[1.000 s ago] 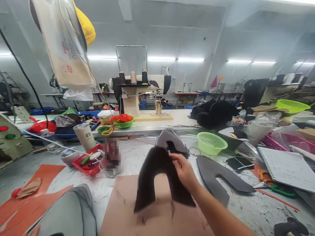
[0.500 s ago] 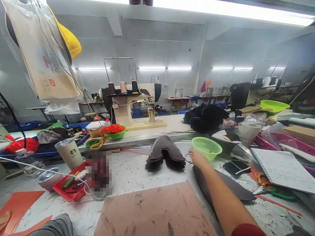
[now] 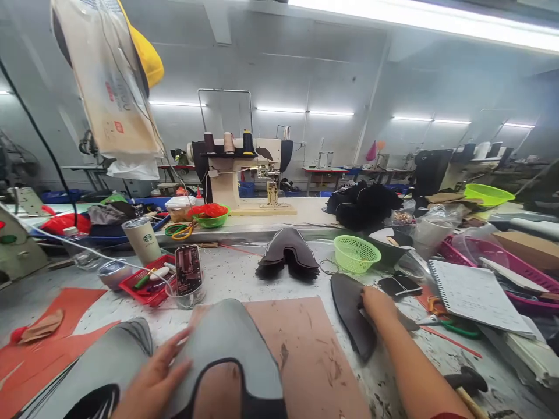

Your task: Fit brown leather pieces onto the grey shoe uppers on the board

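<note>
A grey U-shaped upper piece (image 3: pixel 231 331) with a dark inner edge lies on the brown board (image 3: pixel 301 343). Along its left edge rests my left hand (image 3: pixel 159 372), fingers spread. Farther right, my right hand (image 3: pixel 379 305) has curled fingers on the edge of a dark grey curved piece (image 3: pixel 349 308), which is partly covered by the hand. At lower left is a fanned stack of similar grey pieces (image 3: pixel 109 361). Beyond the board stands a stack of dark U-shaped pieces (image 3: pixel 288 247), with a metal ring (image 3: pixel 328 267) beside it.
A light green basket (image 3: pixel 357 254) sits behind my right hand. Scissors (image 3: pixel 458 327) and a spiral notebook (image 3: pixel 476 297) lie to the right. At left are a red tray (image 3: pixel 146 285), a tumbler (image 3: pixel 142 241) and a phone (image 3: pixel 189 270) in a clear cup. A sewing machine (image 3: pixel 227 180) stands behind.
My right hand has moved from the metal ring beside the basket down to the dark curved piece. My left hand and the grey U-shaped piece have come into view over the board.
</note>
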A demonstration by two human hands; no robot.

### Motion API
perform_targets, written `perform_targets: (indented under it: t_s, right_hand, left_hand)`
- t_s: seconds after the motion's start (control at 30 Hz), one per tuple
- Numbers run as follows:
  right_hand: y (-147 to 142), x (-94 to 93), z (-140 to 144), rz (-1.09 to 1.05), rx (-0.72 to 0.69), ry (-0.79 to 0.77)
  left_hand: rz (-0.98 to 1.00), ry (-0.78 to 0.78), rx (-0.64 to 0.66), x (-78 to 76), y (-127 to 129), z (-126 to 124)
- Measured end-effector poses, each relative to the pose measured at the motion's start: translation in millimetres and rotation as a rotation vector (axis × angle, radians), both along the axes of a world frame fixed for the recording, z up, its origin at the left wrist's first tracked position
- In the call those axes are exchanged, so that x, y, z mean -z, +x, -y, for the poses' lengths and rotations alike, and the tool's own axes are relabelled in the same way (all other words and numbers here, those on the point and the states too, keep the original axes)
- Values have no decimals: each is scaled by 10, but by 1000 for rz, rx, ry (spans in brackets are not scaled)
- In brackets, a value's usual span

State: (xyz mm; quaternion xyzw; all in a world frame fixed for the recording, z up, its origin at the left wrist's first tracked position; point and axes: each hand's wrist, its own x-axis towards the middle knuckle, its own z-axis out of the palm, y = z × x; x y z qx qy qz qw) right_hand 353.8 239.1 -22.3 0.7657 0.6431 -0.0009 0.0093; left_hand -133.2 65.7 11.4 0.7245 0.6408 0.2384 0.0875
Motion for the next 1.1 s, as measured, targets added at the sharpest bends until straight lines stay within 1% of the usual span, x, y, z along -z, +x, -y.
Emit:
perform_targets:
  t_s: [0.03,0.07,0.1,0.13,0.2,0.23,0.3,0.4,0.6,0.7,0.8,0.9,1.03,1.1]
  right_hand:
    - [-20,0,32,25,-14,15]
    - [-36,4,63,48,-27,28]
    - [-48,11,92,68,-37,38]
    - [-57,19,117,83,-43,43]
    - [-69,37,153,102,-44,42]
    - [-72,44,162,105,-42,40]
    - [-77,50,165,101,-30,40]
    - [-86,35,144,81,2,34]
    - [-138,-43,152,52,46,18]
    - [-182,-72,197,50,53,29]
    - [-221,-87,213,41,71,27]
    - [-230,-94,176,18,107,20]
    - [-175,-91,97,-38,168,2]
    - [-131,-73,75,-70,161,-1]
  left_hand:
    - [-33,7,6,81,206,18]
    - [-108,30,22,161,408,37]
    - [-191,22,61,233,592,60]
    - [-260,-29,141,290,749,89]
    - [-349,-129,280,349,962,160]
    - [-368,-170,323,354,1020,198]
    - [-378,-205,342,336,1063,266]
    - [-385,-209,320,326,1047,330]
    - [-412,-104,306,470,1010,362]
    - [-404,-102,312,492,999,360]
    - [-379,-146,317,455,1004,358]
    - [-351,-199,310,386,1028,359]
    - [-337,-281,307,291,1063,366]
    - [-334,-292,309,265,1069,369]
